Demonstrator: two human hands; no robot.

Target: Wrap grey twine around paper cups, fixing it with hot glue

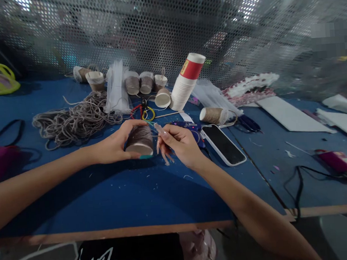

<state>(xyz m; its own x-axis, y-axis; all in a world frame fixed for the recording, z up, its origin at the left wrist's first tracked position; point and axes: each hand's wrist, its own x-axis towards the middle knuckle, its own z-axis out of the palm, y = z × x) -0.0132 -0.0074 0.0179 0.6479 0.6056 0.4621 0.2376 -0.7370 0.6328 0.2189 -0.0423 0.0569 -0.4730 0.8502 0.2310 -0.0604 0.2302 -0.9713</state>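
My left hand [117, 144] is wrapped around a small paper cup [140, 140] wound with grey-brown cord. The cup lies tilted, its pale end turned toward me, and the nails on this hand are teal. Just right of the cup, my right hand [179, 143] is pinched closed at thumb and forefinger. A small pale thing shows at those fingertips, too small to name. Behind the hands lie yellow-and-red-handled scissors [148, 114] and a thin wooden stick [169, 114]. A blue tool [188, 125], partly covered by my right hand, rests beside it.
A tangled grey cord heap [76, 117] lies left. Behind stand stacked paper cups [187, 80], several cord-wrapped cups [132, 83] and white mesh [116, 88]. To the right are a phone [224, 145], white boards [294, 114] and a purple tool [341, 165] with a black cable.
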